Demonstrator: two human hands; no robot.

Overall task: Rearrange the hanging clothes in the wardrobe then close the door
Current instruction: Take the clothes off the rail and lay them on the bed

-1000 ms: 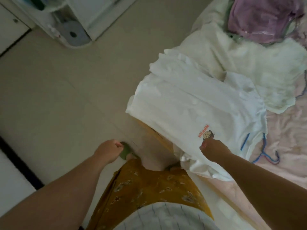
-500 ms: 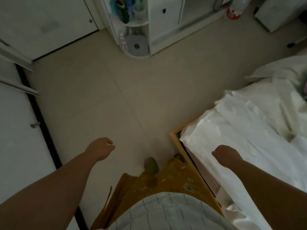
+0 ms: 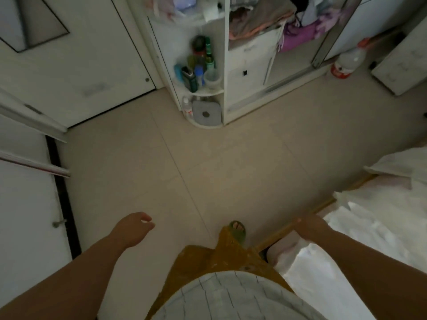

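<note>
White panels fill the 9 o'clock side of the view: a closed door (image 3: 76,72) with a small round knob, and nearer the person a second white panel bordered by a dark strip. Pale floor tiles (image 3: 208,169) spread across the middle. At 7 o'clock the left hand (image 3: 132,229) hangs over bare floor, palm turned inward, fingers loosely curled and half spread, with nothing in it and touching nothing. At 6 o'clock a mustard-yellow skirt and a pale checked top belong to the person, and one foot in a green sandal (image 3: 237,228) steps forward on the tiles. At 12 o'clock stands a rounded white corner shelf (image 3: 208,91) crowded with bottles (image 3: 198,65), a grey square object on its lowest tier. Just right of it, from 12 to 1 o'clock, the wardrobe (image 3: 249,72) stands open, with a drawer front below and the clothes (image 3: 261,21) bunched in its upper part, brownish and pink fabric beside purple; its sliding door (image 3: 332,31) is drawn aside at 1 o'clock. A clear plastic bottle with a red label (image 3: 346,62) stands on the floor at 2 o'clock. At 4 o'clock the right hand (image 3: 310,226) is loosely closed over the wooden edge of the bed (image 3: 277,236); whether it grips anything cannot be told. White bedding (image 3: 360,239) lies heaped beyond it.
</note>
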